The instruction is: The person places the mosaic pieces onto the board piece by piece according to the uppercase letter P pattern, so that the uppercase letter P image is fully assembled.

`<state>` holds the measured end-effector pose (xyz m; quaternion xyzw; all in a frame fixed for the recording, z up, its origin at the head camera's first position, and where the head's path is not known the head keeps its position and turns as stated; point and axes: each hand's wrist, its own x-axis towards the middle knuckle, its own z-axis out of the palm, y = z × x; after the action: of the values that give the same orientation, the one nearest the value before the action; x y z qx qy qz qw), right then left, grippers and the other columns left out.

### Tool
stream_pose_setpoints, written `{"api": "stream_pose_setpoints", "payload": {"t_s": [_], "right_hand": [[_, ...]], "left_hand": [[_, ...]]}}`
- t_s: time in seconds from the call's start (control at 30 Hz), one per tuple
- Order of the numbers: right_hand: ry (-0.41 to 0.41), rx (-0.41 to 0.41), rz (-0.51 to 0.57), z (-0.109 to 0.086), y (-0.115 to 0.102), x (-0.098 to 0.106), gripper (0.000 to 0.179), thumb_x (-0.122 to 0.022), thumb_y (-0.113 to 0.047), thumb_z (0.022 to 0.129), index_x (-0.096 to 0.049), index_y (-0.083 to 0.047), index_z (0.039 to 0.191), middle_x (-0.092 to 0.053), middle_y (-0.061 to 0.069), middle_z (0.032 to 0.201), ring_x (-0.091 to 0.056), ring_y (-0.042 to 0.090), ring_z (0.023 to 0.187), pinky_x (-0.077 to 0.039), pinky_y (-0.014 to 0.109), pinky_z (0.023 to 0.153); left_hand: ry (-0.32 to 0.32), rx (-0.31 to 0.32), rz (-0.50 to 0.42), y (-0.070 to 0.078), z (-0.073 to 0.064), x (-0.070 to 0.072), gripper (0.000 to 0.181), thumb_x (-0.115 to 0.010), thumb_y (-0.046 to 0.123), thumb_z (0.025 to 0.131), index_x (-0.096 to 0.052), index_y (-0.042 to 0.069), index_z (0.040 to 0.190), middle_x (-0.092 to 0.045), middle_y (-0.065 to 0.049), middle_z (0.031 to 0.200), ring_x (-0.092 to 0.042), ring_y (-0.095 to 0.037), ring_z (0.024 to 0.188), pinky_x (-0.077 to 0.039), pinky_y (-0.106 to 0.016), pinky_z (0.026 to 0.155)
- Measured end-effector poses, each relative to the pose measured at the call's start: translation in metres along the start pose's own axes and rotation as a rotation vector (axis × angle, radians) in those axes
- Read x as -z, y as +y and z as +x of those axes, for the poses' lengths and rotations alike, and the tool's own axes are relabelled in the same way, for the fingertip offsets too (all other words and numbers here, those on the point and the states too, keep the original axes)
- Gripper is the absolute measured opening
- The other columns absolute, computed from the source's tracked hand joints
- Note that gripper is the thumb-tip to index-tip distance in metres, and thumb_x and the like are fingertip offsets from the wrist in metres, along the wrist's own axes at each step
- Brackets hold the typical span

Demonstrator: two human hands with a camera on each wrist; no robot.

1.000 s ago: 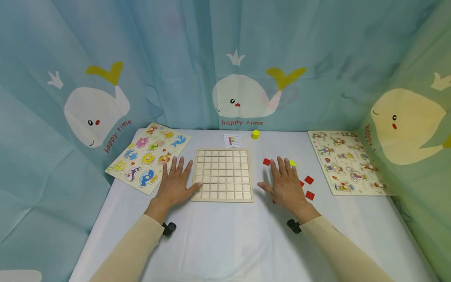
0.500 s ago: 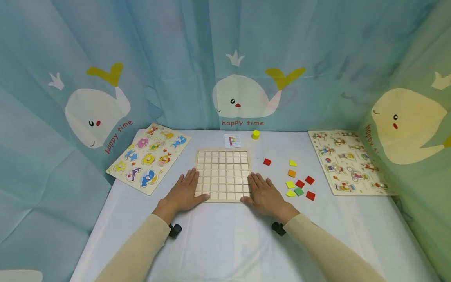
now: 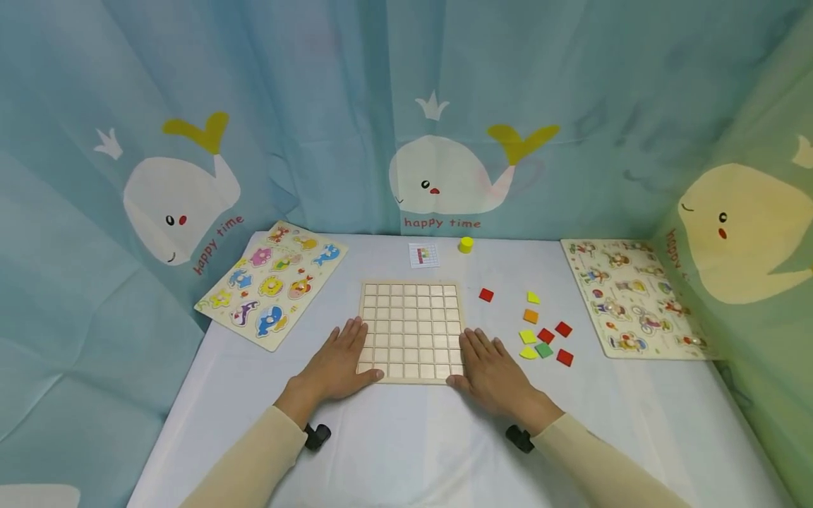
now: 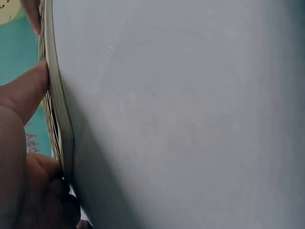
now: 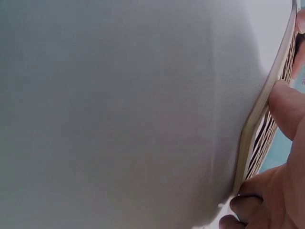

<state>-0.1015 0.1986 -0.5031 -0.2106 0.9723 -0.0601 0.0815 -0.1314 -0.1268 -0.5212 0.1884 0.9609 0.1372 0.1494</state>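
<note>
A square pale wooden grid board [image 3: 411, 321] lies on the white table in the head view, its squares bare. My left hand [image 3: 333, 363] holds its left near corner, fingers along the side and thumb at the front edge. My right hand [image 3: 498, 374] holds the right near corner in the same way. In the left wrist view the thumb [image 4: 31, 90] presses the board's edge [image 4: 59, 100], with other fingers at the corner. The right wrist view shows that thumb [image 5: 286, 105] against the edge [image 5: 255, 119], and fingers bent at the corner.
Several small tiles lie right of the board, among them a red tile [image 3: 486, 295], an orange tile [image 3: 531, 316] and a green tile [image 3: 543, 349]. Behind it are a pattern card [image 3: 423, 255] and a yellow cylinder [image 3: 466, 245]. Picture puzzles flank it, left [image 3: 269, 286] and right [image 3: 635, 300].
Both hands came down from above, on either side, to the board's near corners. Between half a second ago and now, the board slid toward the person with them. The view shifted slightly.
</note>
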Motion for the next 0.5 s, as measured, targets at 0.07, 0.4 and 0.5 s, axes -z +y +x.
{"api": "stream_pose_setpoints", "payload": {"t_s": [0.07, 0.4, 0.5], "right_hand": [[0.005, -0.003, -0.011, -0.006, 0.001, 0.0, 0.085, -0.062, -0.049, 0.103, -0.036, 0.01, 0.159, -0.035, 0.028, 0.167, -0.031, 0.048, 0.156, -0.03, 0.067, 0.125], [0.038, 0.004, -0.028, -0.008, 0.002, -0.004, 0.088, -0.062, -0.053, 0.102, -0.036, 0.009, 0.159, -0.035, 0.027, 0.168, -0.03, 0.046, 0.157, -0.027, 0.066, 0.127], [0.028, -0.005, -0.03, -0.008, 0.002, -0.004, 0.089, -0.06, -0.056, 0.102, -0.035, 0.008, 0.16, -0.034, 0.026, 0.168, -0.029, 0.045, 0.158, -0.026, 0.065, 0.128]], "left_hand": [[-0.005, -0.017, -0.001, 0.003, 0.001, -0.001, 0.102, -0.059, 0.065, 0.099, -0.019, 0.001, 0.168, -0.01, -0.015, 0.177, -0.008, -0.029, 0.166, -0.012, -0.047, 0.136], [0.009, -0.063, -0.004, -0.007, 0.004, 0.003, 0.103, -0.063, 0.065, 0.097, -0.021, 0.002, 0.168, -0.014, -0.013, 0.177, -0.01, -0.03, 0.165, -0.01, -0.05, 0.136], [-0.004, -0.099, -0.012, -0.016, 0.004, 0.005, 0.103, -0.063, 0.064, 0.097, -0.021, 0.003, 0.168, -0.015, -0.013, 0.177, -0.01, -0.031, 0.165, -0.009, -0.051, 0.136]]}}
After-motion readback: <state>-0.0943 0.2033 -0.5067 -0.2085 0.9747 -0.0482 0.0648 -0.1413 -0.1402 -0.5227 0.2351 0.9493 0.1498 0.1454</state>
